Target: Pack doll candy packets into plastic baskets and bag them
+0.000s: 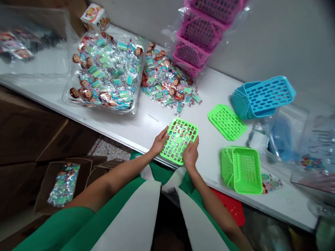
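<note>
While my left hand (159, 142) and right hand (191, 154) are clamping the lidded green basket (180, 140), I am apparently closing it, next probably needing even pressing.

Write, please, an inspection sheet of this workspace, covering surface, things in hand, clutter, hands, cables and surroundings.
Surface: white table, things spread along it.
Things in hand: green lid, something coloured showing through its holes.
Clutter: loose packets beside a filled clear tray; at right, another lid, blue baskets and green baskets.
Hands: left hand and right hand hold opposite sides of the green lid.
Cables: nothing seen.
Surroundings: grey wall behind; cartons at left, below table height.
</note>
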### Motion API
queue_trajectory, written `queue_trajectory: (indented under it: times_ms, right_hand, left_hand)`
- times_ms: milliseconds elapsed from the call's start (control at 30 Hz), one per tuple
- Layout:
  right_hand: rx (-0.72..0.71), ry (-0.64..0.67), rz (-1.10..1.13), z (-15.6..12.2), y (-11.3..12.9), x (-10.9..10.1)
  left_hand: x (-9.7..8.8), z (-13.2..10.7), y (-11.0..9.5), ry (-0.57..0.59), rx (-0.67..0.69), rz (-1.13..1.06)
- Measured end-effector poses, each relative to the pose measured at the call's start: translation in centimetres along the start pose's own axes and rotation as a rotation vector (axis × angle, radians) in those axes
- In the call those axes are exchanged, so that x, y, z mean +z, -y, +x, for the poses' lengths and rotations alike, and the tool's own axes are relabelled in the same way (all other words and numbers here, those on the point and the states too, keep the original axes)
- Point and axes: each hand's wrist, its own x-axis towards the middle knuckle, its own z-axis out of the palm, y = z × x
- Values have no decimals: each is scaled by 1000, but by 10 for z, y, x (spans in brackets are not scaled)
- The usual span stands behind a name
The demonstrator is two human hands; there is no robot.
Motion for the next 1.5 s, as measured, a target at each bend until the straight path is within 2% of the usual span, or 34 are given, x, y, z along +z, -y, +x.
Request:
queue_trajectory:
  times_ms: [133,200,433,667,1000,1167,1267,1500]
  right_hand:
    - [28,30,-4,-1,-2,-1]
    - [28,46,-12,-1,-3,-1]
    - [-1,44,-44,0,-2,-2]
    - [58,69,-110,2,1,-2]
    - [-8,65,-13,1,-1,-1]
    - [24,110,53,3,0,-6]
    - [9,133,55,4,2,-8]
    - [26,114,38,2,4,-7]
  left_hand:
    - [1,-2,2,-129,-1,24]
    - [1,-4,2,-146,5,35]
    - [3,-7,4,-101,117,41]
    - [5,-2,3,-104,100,15]
    - [-7,10,-2,-46,14,69]
    - [-6,5,-2,-50,127,197]
    - [-6,-2,-1,11,133,139]
    - [-19,-15,-1,248,58,-57]
